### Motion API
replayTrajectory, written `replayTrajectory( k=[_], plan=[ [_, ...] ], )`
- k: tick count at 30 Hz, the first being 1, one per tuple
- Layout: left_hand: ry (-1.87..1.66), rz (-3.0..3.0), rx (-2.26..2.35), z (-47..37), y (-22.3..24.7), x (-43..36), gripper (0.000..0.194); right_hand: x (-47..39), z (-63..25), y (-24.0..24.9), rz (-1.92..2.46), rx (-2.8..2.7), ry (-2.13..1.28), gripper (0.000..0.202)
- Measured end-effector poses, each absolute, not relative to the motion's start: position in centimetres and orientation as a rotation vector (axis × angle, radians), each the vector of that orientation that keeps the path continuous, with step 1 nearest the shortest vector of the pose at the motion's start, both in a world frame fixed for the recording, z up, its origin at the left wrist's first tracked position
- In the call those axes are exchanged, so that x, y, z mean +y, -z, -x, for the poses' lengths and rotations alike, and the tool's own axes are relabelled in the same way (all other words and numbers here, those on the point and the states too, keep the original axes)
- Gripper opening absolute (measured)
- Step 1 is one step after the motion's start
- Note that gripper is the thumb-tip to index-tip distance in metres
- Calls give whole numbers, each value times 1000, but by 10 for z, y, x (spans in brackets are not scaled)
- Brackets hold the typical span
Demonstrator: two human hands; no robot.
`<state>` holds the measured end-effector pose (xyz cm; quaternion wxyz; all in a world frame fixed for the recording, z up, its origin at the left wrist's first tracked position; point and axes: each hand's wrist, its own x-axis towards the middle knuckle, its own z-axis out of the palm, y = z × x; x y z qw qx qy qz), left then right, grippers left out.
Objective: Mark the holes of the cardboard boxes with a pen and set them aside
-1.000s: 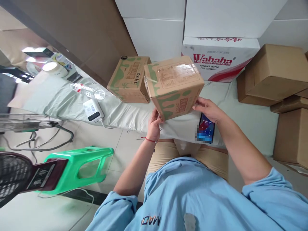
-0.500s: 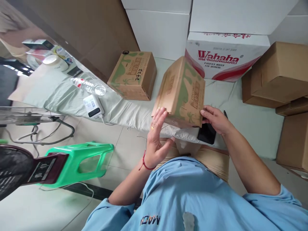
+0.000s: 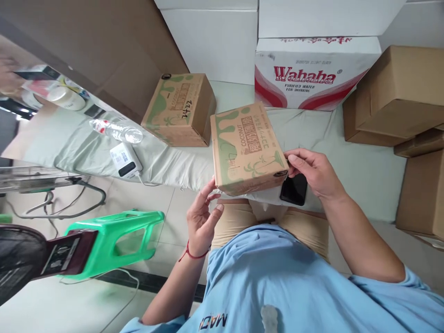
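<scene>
A brown cardboard box [image 3: 244,145] with green print and the word COCONUT is in front of me at the table's near edge, its printed face turned up. My right hand [image 3: 314,173] has its thumb and fingers closed at the box's right corner. My left hand [image 3: 203,217] is by the lower left corner, thumb apart from the fingers and fingertips at the cardboard. A black phone [image 3: 293,189] lies under the right hand, partly covered by it. A similar box [image 3: 182,108] marked 2422 stands to the left.
White Wahaha cartons [image 3: 312,74] line the back; plain brown boxes [image 3: 398,92] are stacked at right. On the cloth-covered table [image 3: 364,180] at left lie a plastic bottle [image 3: 118,131] and a white power bank [image 3: 125,159] with a cable. A green stool [image 3: 114,236] stands on the floor.
The box has turned, bringing its printed face up towards me. My left hand has moved left and down, from the box's near edge to its lower left corner. My right hand stays at the right corner.
</scene>
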<state>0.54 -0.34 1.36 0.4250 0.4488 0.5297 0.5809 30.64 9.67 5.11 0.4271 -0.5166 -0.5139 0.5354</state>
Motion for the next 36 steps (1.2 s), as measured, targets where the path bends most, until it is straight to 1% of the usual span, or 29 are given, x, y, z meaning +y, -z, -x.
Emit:
replayTrajectory(
  k=[5,7,11,13,15,18,20,21,23,25,28,30,32,33,34,36],
  plan=[
    [-1525,-1132,1375,-7,-13,-10,51,98,-303,-51,1269,-1348,-1268,61],
    [-1504,-1185,1425,-4,-11,-8,50,98,-300,-47,1258,-1368,-1279,63],
    [-1327,-1182,1569,-1,-7,-2,59,92,-300,-37,1266,-1397,-1362,62],
    [-1254,-1145,1621,-3,-5,2,64,88,-308,-30,1302,-1408,-1374,58],
    [-1238,-1149,1633,-6,-4,6,65,84,-323,-20,1398,-1442,-1249,49],
    [-1249,-1248,1655,-11,-4,13,56,80,-355,-1,1685,-1512,-753,38],
    [-1240,-1379,1698,-15,-6,17,50,78,-376,11,1924,-1521,-399,40],
    [-1234,-1473,1728,-18,-7,20,46,77,-385,16,2046,-1514,-280,43],
    [-1250,-1690,1795,-23,-10,25,42,75,-397,22,2273,-1517,-193,51],
    [-1315,-1898,1860,-29,-16,30,39,73,-402,25,2435,-1563,-231,57],
    [-1390,-2205,1839,-38,-29,41,36,75,-401,26,2502,-1665,-280,54],
    [-1273,-2457,1718,-44,-38,53,37,80,-398,27,2492,-1715,-282,47],
    [-1006,-2659,1569,-49,-46,68,42,85,-397,27,2480,-1735,-290,39],
    [-844,-2720,1498,-52,-50,75,46,88,-397,27,2466,-1718,-302,39],
    [-679,-2750,1441,-54,-52,83,50,90,-398,28,2432,-1672,-330,43],
    [-397,-2747,1369,-59,-57,96,60,90,-401,29,2251,-1487,-470,61]
  ],
)
